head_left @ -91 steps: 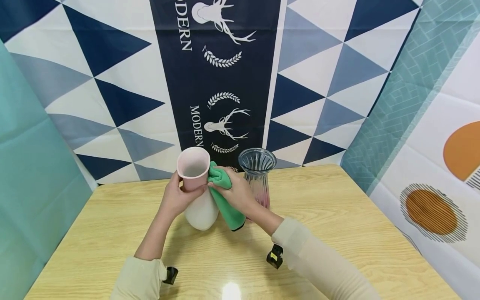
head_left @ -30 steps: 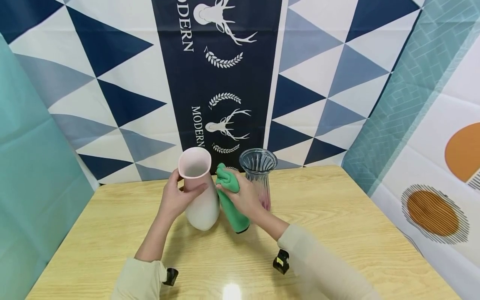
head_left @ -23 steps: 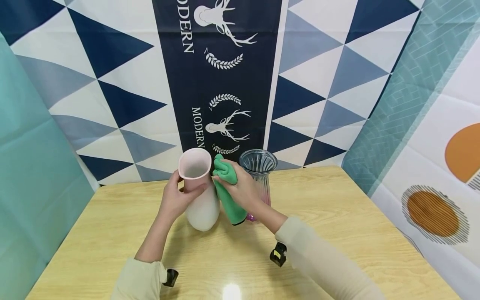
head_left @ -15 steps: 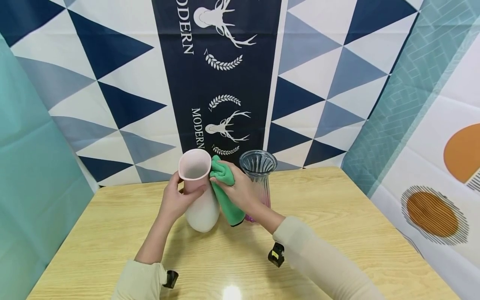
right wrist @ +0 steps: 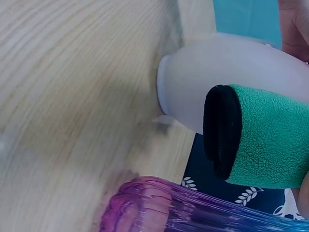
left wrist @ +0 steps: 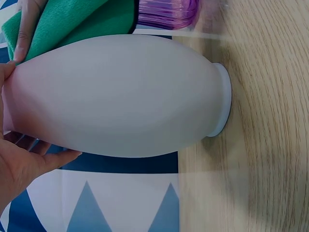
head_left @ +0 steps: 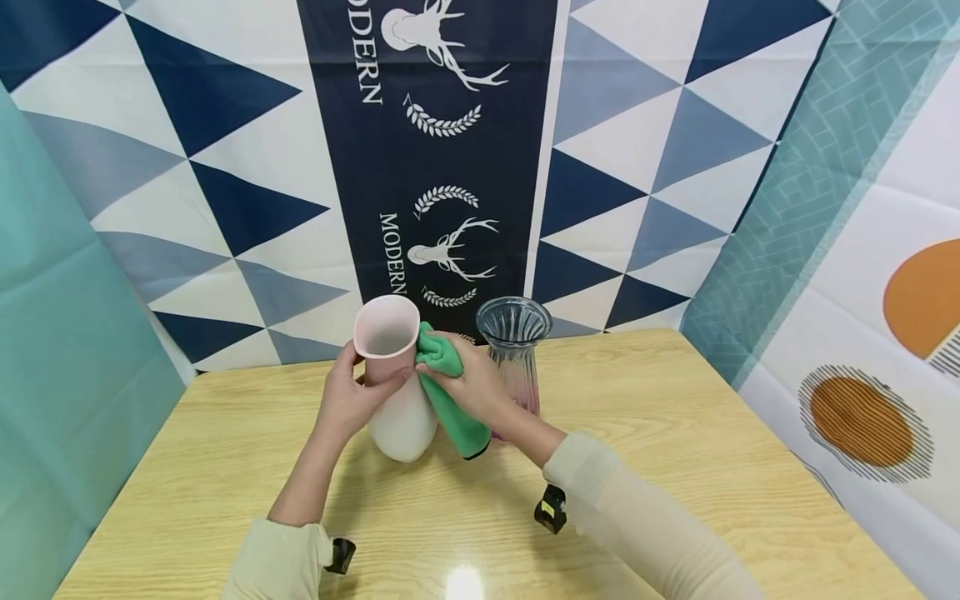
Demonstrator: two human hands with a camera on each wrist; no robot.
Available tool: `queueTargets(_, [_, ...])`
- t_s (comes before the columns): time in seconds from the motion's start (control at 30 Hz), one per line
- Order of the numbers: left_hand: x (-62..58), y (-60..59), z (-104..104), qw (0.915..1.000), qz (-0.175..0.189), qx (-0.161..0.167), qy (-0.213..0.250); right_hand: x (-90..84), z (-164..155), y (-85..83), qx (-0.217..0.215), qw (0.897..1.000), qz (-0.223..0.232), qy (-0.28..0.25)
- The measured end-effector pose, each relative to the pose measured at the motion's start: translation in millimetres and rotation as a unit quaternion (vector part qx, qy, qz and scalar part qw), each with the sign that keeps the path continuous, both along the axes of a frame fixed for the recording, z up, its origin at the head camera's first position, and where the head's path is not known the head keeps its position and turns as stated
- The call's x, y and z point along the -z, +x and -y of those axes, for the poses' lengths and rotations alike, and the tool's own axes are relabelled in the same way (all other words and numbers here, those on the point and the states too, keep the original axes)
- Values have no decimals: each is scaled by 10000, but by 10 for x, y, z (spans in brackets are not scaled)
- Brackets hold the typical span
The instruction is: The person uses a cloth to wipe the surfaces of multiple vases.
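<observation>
A vase (head_left: 403, 423), white below and pale pink at the neck, stands upright near the table's back edge. My left hand (head_left: 352, 393) grips its neck, thumb at the front. My right hand (head_left: 476, 379) holds a folded green cloth (head_left: 453, 417) with a dark trim and presses it against the right side of the neck. In the left wrist view the cloth (left wrist: 91, 21) touches the vase (left wrist: 120, 96) near the neck. Behind my right hand stands a ribbed glass vase (head_left: 513, 321), blue at the rim and pink-purple at the base, partly hidden by that hand.
The wooden table (head_left: 675, 467) ends at a patterned backdrop (head_left: 442, 167) just behind both vases. Teal fabric (head_left: 67, 333) hangs along the left side, and a printed white cloth (head_left: 847, 467) along the right. The glass vase's base (right wrist: 140, 203) sits close to the white vase.
My right hand moved the cloth a little away from the neck, then back up and left against it. My left hand has kept its grip on the vase, which has stayed in place.
</observation>
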State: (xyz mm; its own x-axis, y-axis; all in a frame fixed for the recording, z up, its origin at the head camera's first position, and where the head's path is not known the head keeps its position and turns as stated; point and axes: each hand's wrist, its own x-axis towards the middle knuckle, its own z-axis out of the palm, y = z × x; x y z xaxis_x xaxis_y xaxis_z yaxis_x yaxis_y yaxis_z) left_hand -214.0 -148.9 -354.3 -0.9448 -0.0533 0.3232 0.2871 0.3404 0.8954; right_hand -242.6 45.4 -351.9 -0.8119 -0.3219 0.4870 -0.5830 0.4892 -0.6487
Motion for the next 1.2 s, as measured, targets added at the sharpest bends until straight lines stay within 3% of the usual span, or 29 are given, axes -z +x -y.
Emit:
queueTargets(0.67, [-15, 2, 4, 9999, 102, -23, -83, 402, -85, 108, 340, 9987, 89, 372])
queueTargets(0.9, [-20, 2, 9, 9999, 122, -41, -72, 515, -88, 128, 440, 9977, 317, 408])
queueTargets(1.2, [-29, 13, 12, 9999, 158, -6, -48, 637, -103, 178, 633, 9939, 369, 830])
